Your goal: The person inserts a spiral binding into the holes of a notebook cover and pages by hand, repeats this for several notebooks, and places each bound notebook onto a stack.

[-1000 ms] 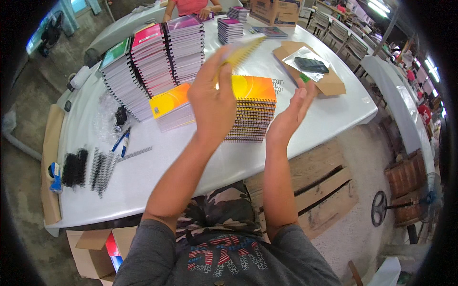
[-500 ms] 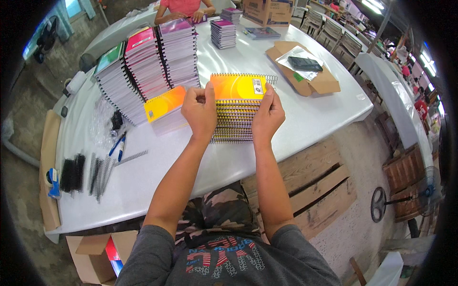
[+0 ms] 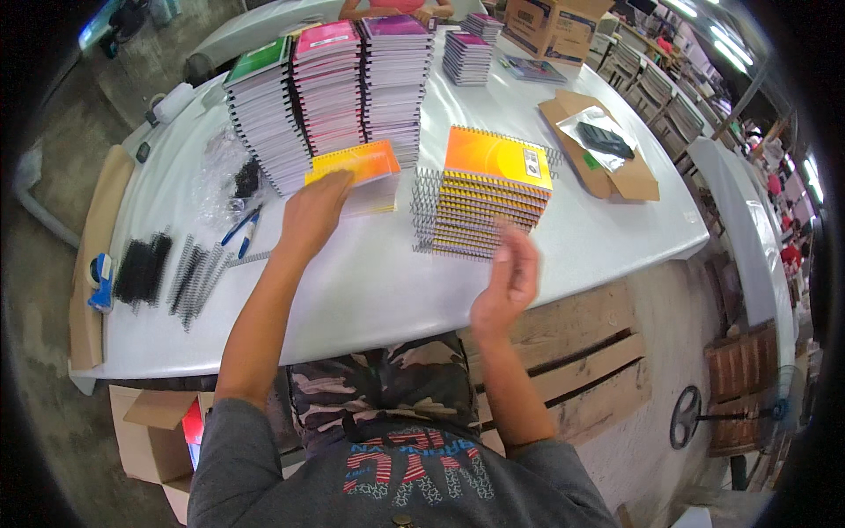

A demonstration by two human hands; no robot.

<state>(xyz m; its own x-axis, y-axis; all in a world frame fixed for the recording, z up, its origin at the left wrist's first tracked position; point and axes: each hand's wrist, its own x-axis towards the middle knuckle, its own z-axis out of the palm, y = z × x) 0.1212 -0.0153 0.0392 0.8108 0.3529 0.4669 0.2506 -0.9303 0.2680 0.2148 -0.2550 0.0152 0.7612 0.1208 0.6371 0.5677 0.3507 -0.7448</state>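
Note:
My left hand (image 3: 315, 211) is closed on the near left corner of a yellow-orange notebook (image 3: 365, 159). This notebook lies on a low pile of loose pages, and its holding fingertips are partly hidden. To the right stands a stack of spiral notebooks (image 3: 493, 198) with yellow-orange covers and metal coils sticking out at both sides. Just in front of that stack my right hand (image 3: 508, 286) is raised, slightly blurred, with thumb and fingers apart and nothing in them.
Tall notebook stacks with green (image 3: 257, 63), red (image 3: 326, 37) and purple (image 3: 394, 28) covers stand behind. Loose coils (image 3: 201, 273), black coils (image 3: 143, 268) and blue-handled pliers (image 3: 245, 233) lie left. Cardboard (image 3: 638, 187) bearing a phone (image 3: 606, 139) is right. Another person's hands (image 3: 424, 13) show at the far side.
Both hands have left the spiral-bound stack. My left hand has moved left onto the other yellow-orange notebook; my right hand has drawn back toward me. The view has shifted.

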